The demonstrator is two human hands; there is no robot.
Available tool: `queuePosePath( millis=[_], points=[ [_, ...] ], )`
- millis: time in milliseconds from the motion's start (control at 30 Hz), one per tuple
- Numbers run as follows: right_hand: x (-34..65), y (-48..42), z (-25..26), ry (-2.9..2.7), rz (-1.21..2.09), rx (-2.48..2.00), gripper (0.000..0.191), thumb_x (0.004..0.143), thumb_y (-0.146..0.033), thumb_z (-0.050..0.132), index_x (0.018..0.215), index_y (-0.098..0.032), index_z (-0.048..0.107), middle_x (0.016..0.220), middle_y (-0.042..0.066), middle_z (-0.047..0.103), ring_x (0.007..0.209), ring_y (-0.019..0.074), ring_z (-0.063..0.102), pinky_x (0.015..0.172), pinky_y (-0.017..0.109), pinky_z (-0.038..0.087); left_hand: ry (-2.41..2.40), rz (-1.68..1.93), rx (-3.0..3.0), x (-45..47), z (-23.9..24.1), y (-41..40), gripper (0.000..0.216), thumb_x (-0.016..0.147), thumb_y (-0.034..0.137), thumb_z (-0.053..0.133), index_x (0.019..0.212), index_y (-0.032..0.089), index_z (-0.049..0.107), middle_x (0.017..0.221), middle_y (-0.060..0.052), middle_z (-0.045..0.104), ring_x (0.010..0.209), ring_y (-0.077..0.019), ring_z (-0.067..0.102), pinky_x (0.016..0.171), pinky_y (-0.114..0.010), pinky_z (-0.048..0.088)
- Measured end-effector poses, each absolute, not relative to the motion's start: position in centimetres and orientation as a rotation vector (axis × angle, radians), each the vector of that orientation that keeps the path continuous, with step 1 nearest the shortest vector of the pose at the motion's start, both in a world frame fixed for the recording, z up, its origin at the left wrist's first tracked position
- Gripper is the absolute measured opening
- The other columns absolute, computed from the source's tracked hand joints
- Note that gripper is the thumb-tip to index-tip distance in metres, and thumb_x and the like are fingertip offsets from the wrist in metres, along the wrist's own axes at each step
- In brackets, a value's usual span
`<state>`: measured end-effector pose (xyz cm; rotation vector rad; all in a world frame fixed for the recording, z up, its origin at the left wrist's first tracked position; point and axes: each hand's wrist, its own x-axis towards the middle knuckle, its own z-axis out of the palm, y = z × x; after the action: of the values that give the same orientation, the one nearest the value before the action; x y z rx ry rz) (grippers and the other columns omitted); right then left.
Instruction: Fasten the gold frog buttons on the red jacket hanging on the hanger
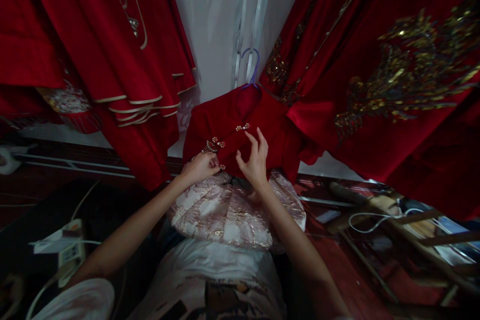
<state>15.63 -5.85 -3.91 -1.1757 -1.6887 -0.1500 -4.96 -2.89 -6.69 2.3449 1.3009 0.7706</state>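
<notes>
Two bare hands in view, both working at one red top [272, 125], frame centre. Top is hanging from one purple hanger [256, 67], hook showing just above the neckline; its lower part is lying against one pink-and-white brocade cloth [232, 210] that's covering the lap.

Counting three beaded ornaments on the top's front: upper ornament [243, 127] is sitting below the neckline, middle ornament [214, 145] just above the left hand, lower ornament [222, 167] at that hand's fingertips.

Left hand [200, 167]: fingers are curling in, tips resting at the lower ornament. Can't tell if it's gripping the ornament or the cloth under it. Right hand [256, 165]: opening, thumb and fingers spreading apart, holding nothing visible, hovering just below the upper ornament.

Two groups of red garments are hanging either side: left garments [123, 60] filling the upper left, right garments [330, 75] the upper right. Overlapping too much to count. One big gold decoration [408, 70] is showing on the right group.

Lower left: one power strip [71, 250], cables running off it. Far left edge: one white roll [8, 161]. Lower right: wooden frame [427, 217], one white cord [369, 230] looping over it. Red floor [337, 265] is showing below.
</notes>
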Motion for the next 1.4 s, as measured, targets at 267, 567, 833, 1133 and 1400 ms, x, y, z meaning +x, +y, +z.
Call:
queuePosePath(
  millis=[267,567,833,1133,1400],
  points=[
    [18.5,-3.5,-6.3,-1.911,-0.094,-1.346,0.074,0.079,-0.026,0.06,0.146,-0.024,0.03,0.153,0.013,0.027,0.14,0.0308,0.028,0.113,0.057,0.023,1.222,0.836,2.34,-4.8,-7.2,-2.8,0.008,0.078,0.023,0.06,0.083,0.019,0.063,0.076,-0.001,0.065,0.069,-0.0128,0.063,0.066,-0.025,0.052],
    [17.9,-3.7,-5.0,-1.809,0.081,-1.148,0.054,0.085,-0.025,0.054,0.138,-0.019,0.043,0.144,0.014,0.043,0.137,0.0244,0.036,0.113,0.046,0.033,1.158,1.425,2.584,-0.9,-1.7,-2.6,0.057,0.082,0.02,0.059,0.135,0.022,0.039,0.142,-0.012,0.038,0.134,-0.0255,0.037,0.112,-0.047,0.034],
    [18.7,-3.6,-4.1,-1.696,0.155,-1.051,0.037,0.087,-0.023,0.05,0.124,-0.019,0.052,0.13,0.011,0.056,0.127,0.0213,0.048,0.11,0.042,0.037,1.029,1.082,2.77,2.1,-2.7,0.0,0.075,0.082,0.022,0.059,0.147,0.022,0.023,0.155,-0.014,0.02,0.143,-0.0314,0.022,0.113,-0.051,0.03],
    [19.3,-3.8,-3.2,-1.608,0.215,-1.078,0.026,0.086,-0.023,0.051,0.111,-0.019,0.056,0.112,0.01,0.063,0.106,0.0203,0.059,0.095,0.039,0.047,1.233,1.344,2.318,1.2,-3.0,0.4,0.026,0.093,0.035,0.047,0.111,0.018,0.057,0.109,-0.008,0.063,0.101,-0.0185,0.062,0.093,-0.032,0.048],
    [19.4,-3.8,-3.1,-1.599,0.265,-1.073,0.023,0.086,-0.023,0.051,0.108,-0.019,0.056,0.109,0.009,0.064,0.098,0.0186,0.061,0.088,0.036,0.051,1.378,0.983,2.439,-1.6,-3.0,2.3,0.031,0.076,0.015,0.057,0.107,0.016,0.061,0.106,-0.008,0.065,0.099,-0.0234,0.061,0.092,-0.037,0.047]
  ],
)
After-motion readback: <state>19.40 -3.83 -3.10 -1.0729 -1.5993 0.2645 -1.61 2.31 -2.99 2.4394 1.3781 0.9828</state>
